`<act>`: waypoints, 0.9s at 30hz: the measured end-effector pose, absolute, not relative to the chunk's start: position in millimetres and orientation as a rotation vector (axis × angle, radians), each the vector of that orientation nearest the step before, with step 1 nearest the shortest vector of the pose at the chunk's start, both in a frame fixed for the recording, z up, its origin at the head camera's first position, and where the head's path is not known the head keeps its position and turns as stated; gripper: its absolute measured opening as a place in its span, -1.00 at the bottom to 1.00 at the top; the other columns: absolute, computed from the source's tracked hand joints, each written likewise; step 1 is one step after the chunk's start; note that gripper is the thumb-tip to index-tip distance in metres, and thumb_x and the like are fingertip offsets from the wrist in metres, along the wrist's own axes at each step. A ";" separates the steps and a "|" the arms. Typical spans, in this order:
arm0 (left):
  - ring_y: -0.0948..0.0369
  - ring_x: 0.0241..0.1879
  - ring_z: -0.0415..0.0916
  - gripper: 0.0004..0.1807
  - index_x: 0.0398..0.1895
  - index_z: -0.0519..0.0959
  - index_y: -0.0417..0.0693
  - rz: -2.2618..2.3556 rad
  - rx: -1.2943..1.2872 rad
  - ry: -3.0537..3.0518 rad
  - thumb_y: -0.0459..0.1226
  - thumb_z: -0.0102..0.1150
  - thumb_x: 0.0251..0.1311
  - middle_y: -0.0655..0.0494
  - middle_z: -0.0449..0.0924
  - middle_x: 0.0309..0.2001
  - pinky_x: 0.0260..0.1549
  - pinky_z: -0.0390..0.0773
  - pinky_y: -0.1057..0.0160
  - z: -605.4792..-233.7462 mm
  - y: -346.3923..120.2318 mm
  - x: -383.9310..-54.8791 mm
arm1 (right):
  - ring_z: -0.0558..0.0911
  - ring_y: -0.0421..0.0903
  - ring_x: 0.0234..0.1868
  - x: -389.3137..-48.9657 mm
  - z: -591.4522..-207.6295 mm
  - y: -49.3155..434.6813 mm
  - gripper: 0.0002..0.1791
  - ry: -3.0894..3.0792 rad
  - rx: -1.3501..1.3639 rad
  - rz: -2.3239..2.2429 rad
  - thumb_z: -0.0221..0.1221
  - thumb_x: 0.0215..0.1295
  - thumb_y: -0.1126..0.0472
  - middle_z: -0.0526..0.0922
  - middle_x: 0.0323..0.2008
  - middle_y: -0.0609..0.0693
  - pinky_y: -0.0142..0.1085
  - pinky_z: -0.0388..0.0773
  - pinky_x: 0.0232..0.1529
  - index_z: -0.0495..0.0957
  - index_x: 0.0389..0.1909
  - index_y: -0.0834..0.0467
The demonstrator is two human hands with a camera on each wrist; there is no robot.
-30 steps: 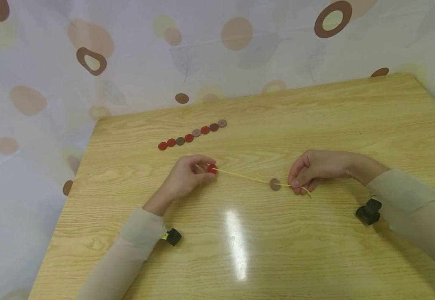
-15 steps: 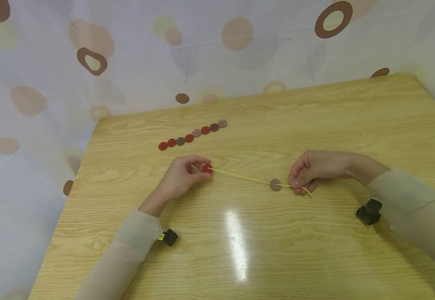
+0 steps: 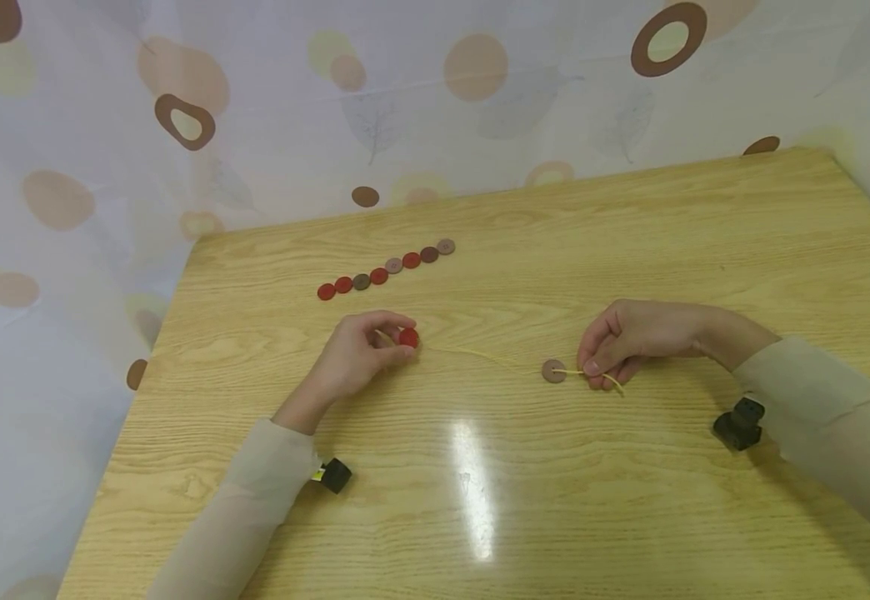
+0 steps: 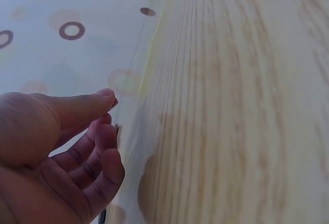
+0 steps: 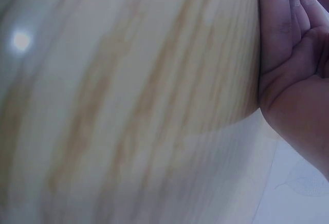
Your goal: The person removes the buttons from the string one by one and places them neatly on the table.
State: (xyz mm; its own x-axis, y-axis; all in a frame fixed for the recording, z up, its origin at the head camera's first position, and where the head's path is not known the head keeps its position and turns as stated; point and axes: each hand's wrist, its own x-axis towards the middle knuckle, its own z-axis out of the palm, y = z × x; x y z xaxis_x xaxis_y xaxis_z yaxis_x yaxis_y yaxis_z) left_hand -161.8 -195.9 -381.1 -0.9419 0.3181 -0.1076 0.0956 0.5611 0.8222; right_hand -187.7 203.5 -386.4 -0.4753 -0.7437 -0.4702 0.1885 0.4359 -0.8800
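My left hand (image 3: 356, 354) pinches a red button (image 3: 408, 337) between thumb and fingertips, above the table. In the left wrist view, only a sliver of that button shows past the thumb of my left hand (image 4: 67, 147). A thin yellow string (image 3: 472, 352) runs between the hands, blurred and slightly sagging; its left end looks apart from the red button. Threaded on the string is a taupe button (image 3: 553, 371), close to my right fingertips. My right hand (image 3: 630, 337) pinches the string, with a short tail sticking out beyond it. The right wrist view shows part of my right hand (image 5: 293, 54) but no string.
A slanting row of several touching buttons (image 3: 378, 276), red, brown, grey-green and taupe, lies on the wooden table (image 3: 592, 500) beyond my left hand. A patterned curtain (image 3: 405, 100) hangs behind the table's far edge. Small black cameras (image 3: 738, 423) sit at both wrists.
My left hand has moved slightly left with the red button. The string, earlier taut through that button, has gone slack and its end appears off it. My right hand has stayed put.
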 end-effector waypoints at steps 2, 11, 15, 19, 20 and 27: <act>0.10 -0.43 0.48 -0.62 0.09 0.67 -0.07 1.321 0.341 2.555 -0.31 0.44 0.18 0.01 0.58 -0.23 -0.50 0.44 0.29 -381.0 -196.6 -161.8 | 0.70 -0.10 -0.29 -187.6 -386.3 203.5 -0.76 1.723 -0.480 -1.206 0.26 0.36 0.28 0.73 -0.32 0.16 -0.23 0.66 -0.22 0.64 -0.15 0.43; 0.10 -0.45 0.48 -0.63 0.08 0.67 -0.08 1.332 0.345 2.548 -0.33 0.43 0.18 0.01 0.58 -0.24 -0.50 0.46 0.30 -380.9 -196.3 -161.4 | 0.70 -0.09 -0.28 -187.4 -386.7 203.7 -0.76 1.735 -0.467 -1.196 0.27 0.35 0.27 0.72 -0.31 0.17 -0.23 0.66 -0.22 0.64 -0.15 0.41; 0.10 -0.45 0.48 -0.62 0.09 0.67 -0.06 1.336 0.338 2.543 -0.31 0.43 0.19 0.02 0.57 -0.24 -0.50 0.47 0.30 -379.6 -194.4 -161.2 | 0.70 -0.10 -0.28 -187.3 -386.7 204.3 -0.76 1.728 -0.476 -1.202 0.26 0.36 0.27 0.72 -0.31 0.16 -0.23 0.66 -0.23 0.64 -0.14 0.41; 0.09 -0.37 0.51 -0.63 0.09 0.68 0.01 1.332 0.326 2.568 -0.25 0.44 0.20 0.07 0.59 -0.24 -0.44 0.49 0.23 -377.1 -188.4 -166.0 | 0.69 -0.10 -0.29 -187.1 -386.1 205.3 -0.76 1.725 -0.479 -1.204 0.26 0.36 0.27 0.72 -0.32 0.15 -0.24 0.66 -0.24 0.64 -0.15 0.41; 0.09 -0.33 0.52 -0.63 0.08 0.68 0.01 1.334 0.329 2.578 -0.24 0.44 0.20 0.09 0.60 -0.24 -0.41 0.49 0.21 -375.8 -185.7 -168.2 | 0.69 -0.10 -0.29 -186.9 -385.8 205.5 -0.77 1.726 -0.476 -1.203 0.26 0.36 0.27 0.72 -0.32 0.15 -0.24 0.66 -0.24 0.64 -0.16 0.41; 0.05 0.23 0.35 -0.63 0.03 0.71 -0.07 1.362 0.515 2.690 -0.24 0.48 0.14 0.12 0.53 0.11 0.09 0.42 0.02 -370.4 -154.9 -199.5 | 0.68 -0.13 -0.30 -184.8 -384.0 205.2 -0.77 1.743 -0.460 -1.192 0.27 0.36 0.26 0.72 -0.33 0.14 -0.26 0.65 -0.24 0.65 -0.16 0.39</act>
State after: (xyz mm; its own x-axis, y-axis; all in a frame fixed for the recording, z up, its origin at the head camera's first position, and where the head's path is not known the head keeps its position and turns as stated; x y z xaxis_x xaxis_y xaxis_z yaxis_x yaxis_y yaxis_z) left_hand -199.5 -154.9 -370.4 -0.9400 0.3324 0.0770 0.2588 0.5477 0.7956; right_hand -184.8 205.2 -384.0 -0.4861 -0.7253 -0.4875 0.1908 0.4563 -0.8691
